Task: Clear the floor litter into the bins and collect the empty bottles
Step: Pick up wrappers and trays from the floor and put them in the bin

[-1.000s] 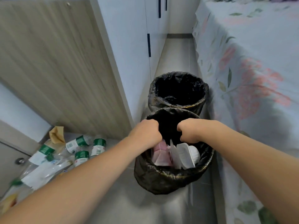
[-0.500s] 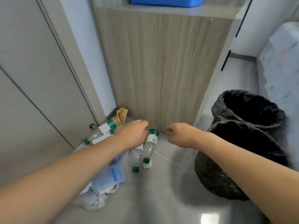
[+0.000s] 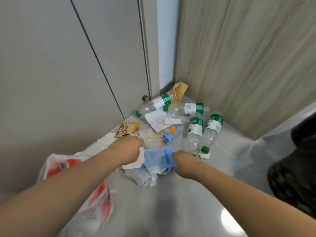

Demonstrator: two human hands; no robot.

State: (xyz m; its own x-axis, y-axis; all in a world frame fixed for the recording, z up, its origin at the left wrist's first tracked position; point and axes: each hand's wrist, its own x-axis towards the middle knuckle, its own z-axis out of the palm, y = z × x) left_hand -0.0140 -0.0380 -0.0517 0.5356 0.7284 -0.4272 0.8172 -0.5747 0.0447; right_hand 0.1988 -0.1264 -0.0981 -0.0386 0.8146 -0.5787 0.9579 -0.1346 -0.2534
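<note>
Four bottles (image 3: 195,129) lie on the floor (image 3: 171,202) right of the wrappers (image 3: 159,156), with bins (image 3: 297,168) farther right.

A grey sliding door (image 3: 51,65) fills the left side, crossed by a dark slanting seam, and its pale frame (image 3: 147,48) runs down to the floor (image 3: 171,202). A small round metal door stop (image 3: 145,98) sits at the foot of that frame. Beside the frame a narrow strip of white wall (image 3: 165,48) shows. A wood-grain cabinet side (image 3: 248,65) stands on the right, meeting the wall at the far corner of the floor. The floor is glossy grey tile with bright reflections at its near edge.
</note>
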